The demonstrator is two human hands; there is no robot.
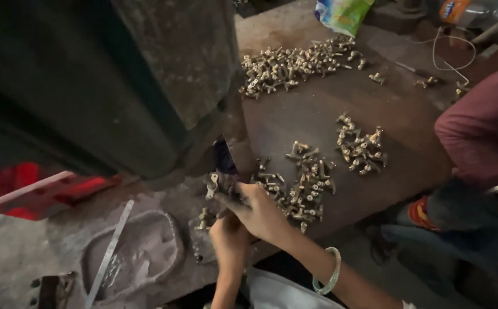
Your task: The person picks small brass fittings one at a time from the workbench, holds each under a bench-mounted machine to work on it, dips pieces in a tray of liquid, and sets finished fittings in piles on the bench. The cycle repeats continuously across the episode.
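My right hand (260, 214), with a pale green bangle (332, 273) on its wrist, reaches left to the foot of a dark machine. Its grimy fingertips pinch a small brass fitting (211, 185). Just below it, my left hand (229, 237) is closed on another brass fitting (204, 219) that sticks out to the left. A pile of the same brass fittings (300, 186) lies on the brown table (312, 114), right beside my right hand. Whether the upper fitting touches the machine is too dark to tell.
The big dark machine column (117, 86) fills the upper left. Two more brass piles (297, 62) (360, 146) lie farther back. A red block (32, 189), a metal strip (109, 254) and a grey shallow mould (140, 246) are at the left. Another person in maroon (483, 126) sits at the right.
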